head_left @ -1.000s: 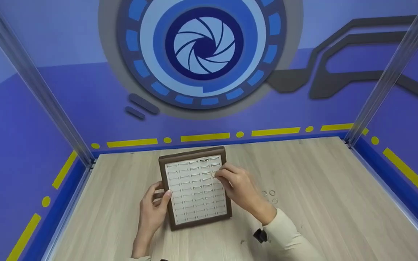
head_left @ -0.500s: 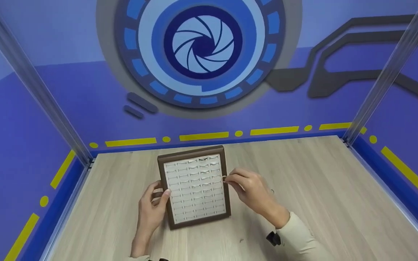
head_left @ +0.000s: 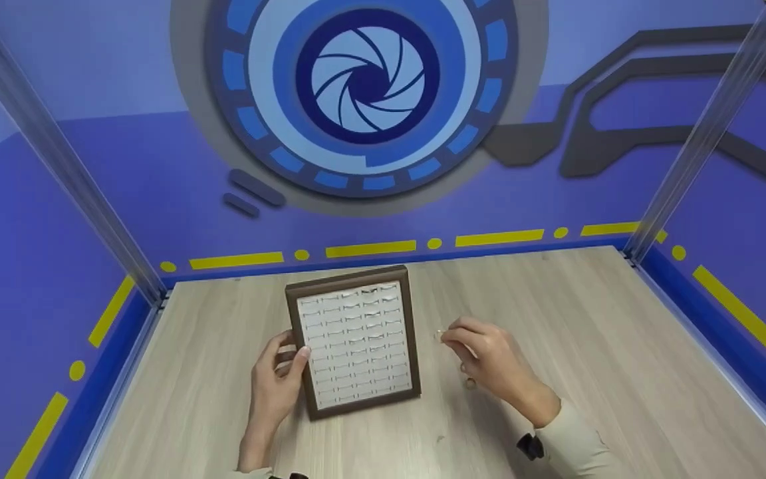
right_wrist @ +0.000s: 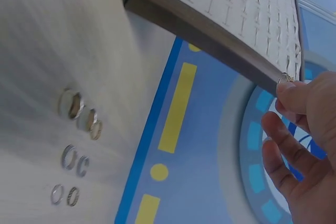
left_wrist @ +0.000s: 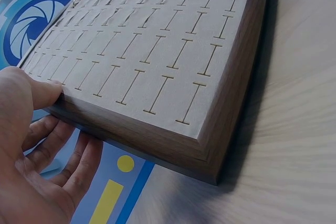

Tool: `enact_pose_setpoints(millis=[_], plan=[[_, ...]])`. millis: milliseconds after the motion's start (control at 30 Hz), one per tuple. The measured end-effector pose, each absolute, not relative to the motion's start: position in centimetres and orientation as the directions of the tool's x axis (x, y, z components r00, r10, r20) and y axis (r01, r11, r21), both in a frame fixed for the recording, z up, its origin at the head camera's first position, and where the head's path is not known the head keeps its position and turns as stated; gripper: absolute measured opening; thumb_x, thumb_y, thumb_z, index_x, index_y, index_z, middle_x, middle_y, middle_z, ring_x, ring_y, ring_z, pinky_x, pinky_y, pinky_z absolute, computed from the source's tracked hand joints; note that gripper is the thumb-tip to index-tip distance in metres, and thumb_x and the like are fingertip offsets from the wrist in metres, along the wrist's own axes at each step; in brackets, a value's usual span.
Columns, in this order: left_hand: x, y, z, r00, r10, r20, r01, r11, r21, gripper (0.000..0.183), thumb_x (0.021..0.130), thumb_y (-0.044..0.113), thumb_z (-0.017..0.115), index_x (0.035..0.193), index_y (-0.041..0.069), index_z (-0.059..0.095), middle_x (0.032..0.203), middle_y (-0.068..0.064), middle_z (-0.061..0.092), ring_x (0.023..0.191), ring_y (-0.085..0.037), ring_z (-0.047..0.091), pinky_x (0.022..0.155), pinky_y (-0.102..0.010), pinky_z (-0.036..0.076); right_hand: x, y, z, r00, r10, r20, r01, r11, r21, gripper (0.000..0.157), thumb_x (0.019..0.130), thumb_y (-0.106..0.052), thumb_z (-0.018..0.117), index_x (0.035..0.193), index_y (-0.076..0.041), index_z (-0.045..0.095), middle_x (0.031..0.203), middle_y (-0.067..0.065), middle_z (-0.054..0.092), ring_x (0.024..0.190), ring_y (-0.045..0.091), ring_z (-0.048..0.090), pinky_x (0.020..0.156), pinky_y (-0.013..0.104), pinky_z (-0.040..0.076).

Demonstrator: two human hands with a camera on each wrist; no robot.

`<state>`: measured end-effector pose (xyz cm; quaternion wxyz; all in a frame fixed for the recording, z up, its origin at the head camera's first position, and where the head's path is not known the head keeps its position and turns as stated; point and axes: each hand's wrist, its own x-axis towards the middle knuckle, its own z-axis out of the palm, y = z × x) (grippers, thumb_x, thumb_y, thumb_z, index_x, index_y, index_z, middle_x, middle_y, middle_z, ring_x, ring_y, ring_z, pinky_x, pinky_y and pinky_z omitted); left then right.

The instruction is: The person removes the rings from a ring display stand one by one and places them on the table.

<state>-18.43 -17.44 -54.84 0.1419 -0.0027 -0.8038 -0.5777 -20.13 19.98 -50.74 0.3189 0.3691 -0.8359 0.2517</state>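
My left hand (head_left: 278, 382) grips the left side of a brown-framed ring display tray (head_left: 409, 332), which stands tilted up on the table. In the left wrist view the thumb (left_wrist: 47, 94) lies on the tray's front edge and the other fingers go beneath it. The white pad (left_wrist: 173, 108) has rows of slits, and some near the upper right hold rings. Off to the right of the tray, my right hand (head_left: 495, 359) pinches a small ring (right_wrist: 284, 78) between thumb and forefinger, apart from the pad.
Several loose rings (right_wrist: 68, 157) lie on the wooden table (head_left: 596, 319) by the right hand, mostly hidden by it in the head view. Blue printed walls (head_left: 124, 199) and metal posts (head_left: 695, 140) enclose the table's back and sides.
My right hand has drawn away from the pad to the right and slightly down, with the ring in its fingers. The left hand and the tray have stayed put.
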Motion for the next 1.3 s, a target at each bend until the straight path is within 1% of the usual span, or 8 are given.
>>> enact_pose_setpoints(millis=[100,233,333,533,800,967,1100,1300], plan=[[-18.4,-17.4,-54.8,-0.957,-0.157,0.243,0.181,0.330,0.927,0.042,0.107,0.017,0.068,0.147,0.005,0.059,0.133,-0.015,0.064,0.114,-0.028,0.068,0.099,-0.034,0.061,-20.1,20.8,-51.2,-0.519,-0.459,0.722,-0.782,0.595,-0.185,0.006,0.096,-0.003,0.079,0.097,-0.009,0.080,0.095,-0.003,0.074,0.080,0.009,0.071,0.067,0.022,0.060],[-18.4,-17.3,-54.9,-0.958,-0.152,0.242,0.182,0.328,0.927,0.043,0.107,0.018,0.068,0.147,0.006,0.059,0.134,-0.015,0.064,0.114,-0.028,0.068,0.098,-0.031,0.061,-19.7,21.9,-51.9,-0.522,-0.464,0.716,-0.776,0.607,-0.172,0.012,0.092,0.001,0.082,0.096,-0.010,0.080,0.093,-0.006,0.074,0.078,0.008,0.069,0.066,0.023,0.059],[-18.6,-17.2,-54.9,-0.959,-0.155,0.237,0.178,0.322,0.930,0.043,0.106,0.017,0.069,0.147,0.006,0.059,0.133,-0.015,0.064,0.114,-0.028,0.068,0.099,-0.032,0.061,-19.4,22.8,-52.4,-0.540,-0.463,0.703,-0.759,0.630,-0.168,0.016,0.088,0.002,0.085,0.096,-0.012,0.081,0.093,-0.007,0.073,0.079,0.007,0.068,0.066,0.022,0.058],[-18.6,-17.1,-54.8,-0.960,-0.155,0.234,0.173,0.329,0.928,0.043,0.107,0.018,0.069,0.147,0.007,0.059,0.133,-0.014,0.064,0.114,-0.027,0.068,0.100,-0.035,0.061,-18.8,24.4,-53.4,-0.561,-0.452,0.693,-0.744,0.643,-0.183,0.009,0.093,-0.004,0.083,0.094,-0.012,0.081,0.093,-0.004,0.074,0.080,0.010,0.068,0.068,0.023,0.058],[-18.5,-17.1,-54.7,-0.965,-0.161,0.208,0.143,0.343,0.928,0.044,0.108,0.020,0.067,0.148,0.007,0.058,0.134,-0.014,0.064,0.114,-0.028,0.068,0.101,-0.036,0.061,-17.9,25.6,-54.3,-0.642,-0.428,0.636,-0.680,0.700,-0.216,0.028,0.080,0.004,0.091,0.092,-0.020,0.081,0.093,-0.012,0.073,0.083,0.006,0.068,0.071,0.020,0.057],[-18.5,-17.1,-54.8,-0.966,-0.157,0.205,0.141,0.342,0.929,0.045,0.108,0.019,0.068,0.149,0.006,0.057,0.135,-0.015,0.064,0.116,-0.028,0.068,0.101,-0.037,0.061,-17.6,26.0,-54.9,-0.647,-0.427,0.631,-0.671,0.712,-0.205,0.032,0.075,0.008,0.092,0.088,-0.019,0.081,0.090,-0.011,0.073,0.080,0.005,0.067,0.068,0.020,0.057],[-18.4,-17.2,-54.9,-0.964,-0.166,0.207,0.141,0.340,0.930,0.044,0.108,0.019,0.068,0.149,0.006,0.057,0.136,-0.014,0.064,0.116,-0.028,0.068,0.103,-0.039,0.060,-17.7,26.2,-55.4,-0.668,-0.431,0.607,-0.656,0.726,-0.206,0.030,0.074,0.006,0.094,0.086,-0.018,0.082,0.090,-0.012,0.073,0.080,0.005,0.068,0.067,0.022,0.060],[-18.4,-17.5,-54.8,-0.963,-0.167,0.210,0.144,0.338,0.930,0.044,0.108,0.021,0.068,0.148,0.007,0.057,0.135,-0.015,0.064,0.116,-0.029,0.068,0.103,-0.041,0.061,-17.9,26.3,-56.1,-0.728,-0.431,0.533,-0.616,0.752,-0.233,0.022,0.077,0.002,0.093,0.084,-0.017,0.082,0.089,-0.012,0.074,0.081,0.007,0.069,0.067,0.030,0.063]])
